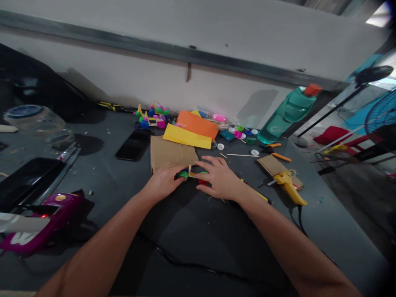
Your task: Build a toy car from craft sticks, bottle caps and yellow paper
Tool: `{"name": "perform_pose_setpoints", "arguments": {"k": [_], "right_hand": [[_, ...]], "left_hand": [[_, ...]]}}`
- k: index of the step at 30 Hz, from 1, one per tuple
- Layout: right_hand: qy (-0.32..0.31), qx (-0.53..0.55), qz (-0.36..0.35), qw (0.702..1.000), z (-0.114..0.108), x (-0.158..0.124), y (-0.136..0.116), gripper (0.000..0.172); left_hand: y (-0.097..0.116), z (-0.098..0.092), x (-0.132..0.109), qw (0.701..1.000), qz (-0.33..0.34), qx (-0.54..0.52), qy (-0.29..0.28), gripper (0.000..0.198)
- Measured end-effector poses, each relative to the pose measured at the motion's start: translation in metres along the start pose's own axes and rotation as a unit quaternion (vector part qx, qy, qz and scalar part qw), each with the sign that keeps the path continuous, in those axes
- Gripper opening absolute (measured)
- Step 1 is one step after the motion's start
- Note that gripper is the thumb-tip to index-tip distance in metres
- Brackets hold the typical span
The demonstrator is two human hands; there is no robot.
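Both my hands meet at the middle of the dark table (192, 231) over a small craft piece (192, 174) made of wooden sticks with green and red bottle caps. My left hand (163, 181) is closed around the end with a green cap. My right hand (218, 177) lies over the other end with its fingers bent, touching a red cap. A brown cardboard sheet (171, 152) lies just behind the hands, with yellow paper (187, 137) and orange paper (198, 123) on its far edge.
A yellow glue gun (289, 185) rests on cardboard at the right, its cord trailing toward me. A teal water bottle (286, 113), loose caps and sticks stand behind. A black phone (133, 145), a finished stick toy (151, 116) and a purple toy car (43, 220) lie left.
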State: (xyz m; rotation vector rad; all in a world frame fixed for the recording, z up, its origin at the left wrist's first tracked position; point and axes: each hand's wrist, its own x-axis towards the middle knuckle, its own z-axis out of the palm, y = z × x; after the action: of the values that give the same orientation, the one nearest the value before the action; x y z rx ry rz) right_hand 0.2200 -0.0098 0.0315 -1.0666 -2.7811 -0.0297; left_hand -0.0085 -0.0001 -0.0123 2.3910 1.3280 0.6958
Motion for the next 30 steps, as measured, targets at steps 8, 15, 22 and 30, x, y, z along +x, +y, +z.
{"name": "perform_pose_setpoints", "arguments": {"k": [8,15,22,30], "right_hand": [[0.002,0.0,0.0,1.0,0.005,0.001,-0.004,0.038],[0.005,0.003,-0.004,1.0,0.006,0.001,-0.005,0.039],[0.026,0.089,0.058,0.994,-0.002,-0.001,0.017,0.047],[-0.026,0.139,0.091,0.986,-0.005,-0.003,0.028,0.049]], "left_hand": [[0.001,-0.001,0.001,1.0,0.008,0.006,-0.002,0.032],[0.002,-0.002,0.001,1.0,0.002,0.01,-0.004,0.033],[0.001,0.0,0.001,1.0,0.007,0.003,-0.012,0.039],[0.009,-0.004,-0.001,1.0,0.018,0.001,-0.01,0.042]]}}
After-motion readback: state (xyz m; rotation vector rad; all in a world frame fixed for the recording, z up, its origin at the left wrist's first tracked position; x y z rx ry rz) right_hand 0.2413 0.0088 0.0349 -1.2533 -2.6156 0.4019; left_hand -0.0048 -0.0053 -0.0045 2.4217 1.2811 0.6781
